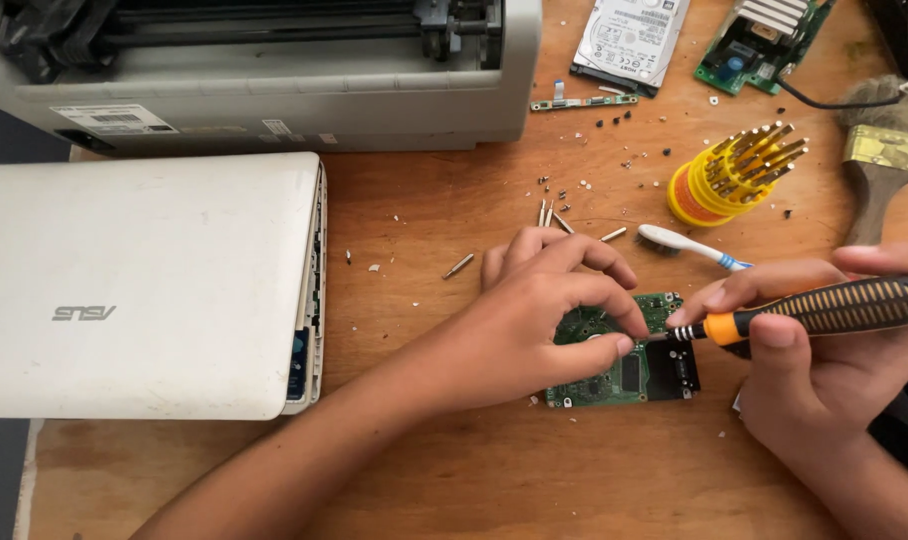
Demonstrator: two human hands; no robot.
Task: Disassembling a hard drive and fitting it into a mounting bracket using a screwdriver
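Observation:
A hard drive with its green circuit board (pixel 624 380) facing up lies on the wooden table. My left hand (pixel 549 315) rests over it, with fingertips pinching at the tip of a screwdriver. My right hand (pixel 809 355) holds that screwdriver (pixel 824 310) by its orange and black handle. Its tip points left onto the board, near the middle. Much of the board is hidden under my left hand.
A closed white laptop (pixel 144 285) lies at left, and a grey printer (pixel 264 70) stands behind it. A yellow holder of screwdriver bits (pixel 719 180), a toothbrush (pixel 684 243), a paintbrush (pixel 879 160), another hard drive (pixel 629 40), a green board (pixel 764 45) and loose screws (pixel 564 200) lie beyond.

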